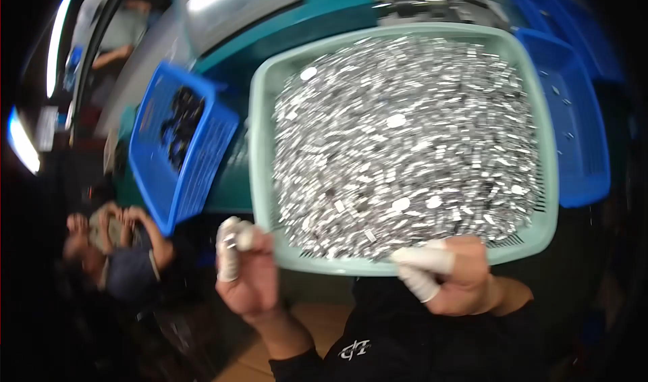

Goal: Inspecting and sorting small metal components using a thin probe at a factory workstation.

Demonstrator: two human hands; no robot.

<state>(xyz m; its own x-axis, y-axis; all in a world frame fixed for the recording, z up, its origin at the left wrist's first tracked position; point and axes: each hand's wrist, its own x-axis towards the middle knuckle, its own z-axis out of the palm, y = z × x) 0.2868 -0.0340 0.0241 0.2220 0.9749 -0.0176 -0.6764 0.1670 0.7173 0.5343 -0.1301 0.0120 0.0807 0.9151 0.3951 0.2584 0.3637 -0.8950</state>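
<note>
My right hand [459,274] is clamped on the near rim of the pale green basket [405,266], thumb and forefinger in white finger cots pinching the plastic edge. My left hand [246,267] is just beside the basket's near-left corner, fingers curled narrow and also capped in white — whether it grips the rim or only something small, I cannot tell; it is blurred. The basket sits right in front of me, heaped with small metal pieces [405,139]: flat, shiny, mostly little rectangles with a few round discs among them. That load looks heavy and loose, so I judge a level, two-handed hold is what it calls for — tilt it and the heap slides. Slotted walls, smooth rim. A blue basket [202,159] with dark parts stands to the left, another blue basket [574,125] to the right.
</note>
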